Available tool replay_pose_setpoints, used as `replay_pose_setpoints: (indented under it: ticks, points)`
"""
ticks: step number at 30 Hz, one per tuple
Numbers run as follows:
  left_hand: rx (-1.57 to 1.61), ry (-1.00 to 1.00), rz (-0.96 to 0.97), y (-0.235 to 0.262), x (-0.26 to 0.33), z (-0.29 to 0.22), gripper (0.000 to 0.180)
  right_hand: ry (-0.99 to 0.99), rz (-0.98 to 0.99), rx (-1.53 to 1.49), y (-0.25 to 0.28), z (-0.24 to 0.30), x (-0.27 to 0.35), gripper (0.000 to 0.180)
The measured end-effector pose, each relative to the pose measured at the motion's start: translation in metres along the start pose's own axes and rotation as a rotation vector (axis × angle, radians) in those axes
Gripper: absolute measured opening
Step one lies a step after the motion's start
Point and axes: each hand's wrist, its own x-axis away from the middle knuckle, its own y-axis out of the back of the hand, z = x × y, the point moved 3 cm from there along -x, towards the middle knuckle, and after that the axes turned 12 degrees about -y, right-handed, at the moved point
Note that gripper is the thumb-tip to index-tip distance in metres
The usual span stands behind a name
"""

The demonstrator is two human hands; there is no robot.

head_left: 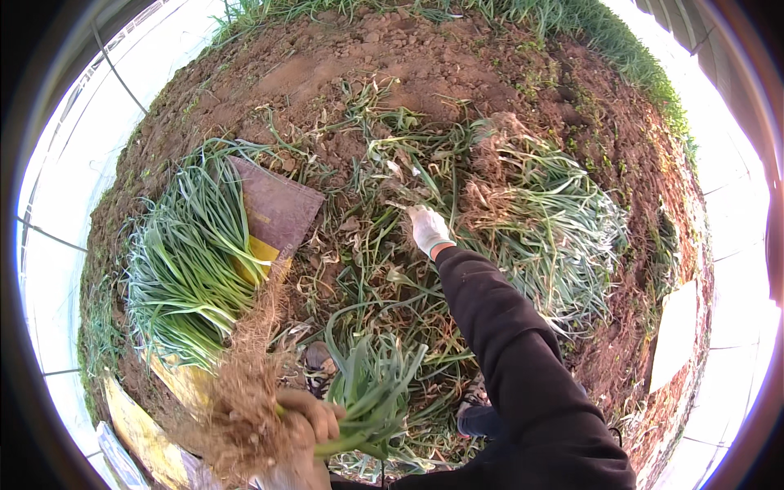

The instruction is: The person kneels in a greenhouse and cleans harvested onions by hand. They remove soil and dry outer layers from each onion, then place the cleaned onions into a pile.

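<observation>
Near the lower edge, the fingers of my left hand (pixel 306 420) are wrapped around a bunch of green onions (pixel 371 396). Its tangled brown roots (pixel 237 408) stick out to the left and look blurred; the leaves point right. My right hand (pixel 429 229), in a white glove, reaches out over the middle with its fingers curled together. A thin pale strip shows at its fingertips; whether it is gripped is unclear. Just right of that hand lies a pile of green onions (pixel 555 220) with roots toward the middle. At left, a heap of cleaner green onions (pixel 192 261) rests on sheeting.
Loose leaves and dry trimmings (pixel 384 286) cover the soil between the piles. A brown-purple sheet (pixel 278 204) lies by the left heap, with yellowish sheets (pixel 143 429) at lower left. A pale board (pixel 675 335) lies far right. My shoes (pixel 474 396) stand among the leaves.
</observation>
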Motion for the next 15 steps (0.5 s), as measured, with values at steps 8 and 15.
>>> replay_pose_setpoints:
  ticks: [8, 15]
  points:
    - [0.063, 0.103, 0.059, -0.01, -0.004, -0.001, 0.026, -0.039, 0.039, 0.385, -0.017, 0.014, -0.014, 0.018]
    - [0.18, 0.045, 0.096, -0.013, 0.007, -0.004, 0.025, 0.127, 0.049, -0.155, 0.11, 0.018, 0.023, 0.022]
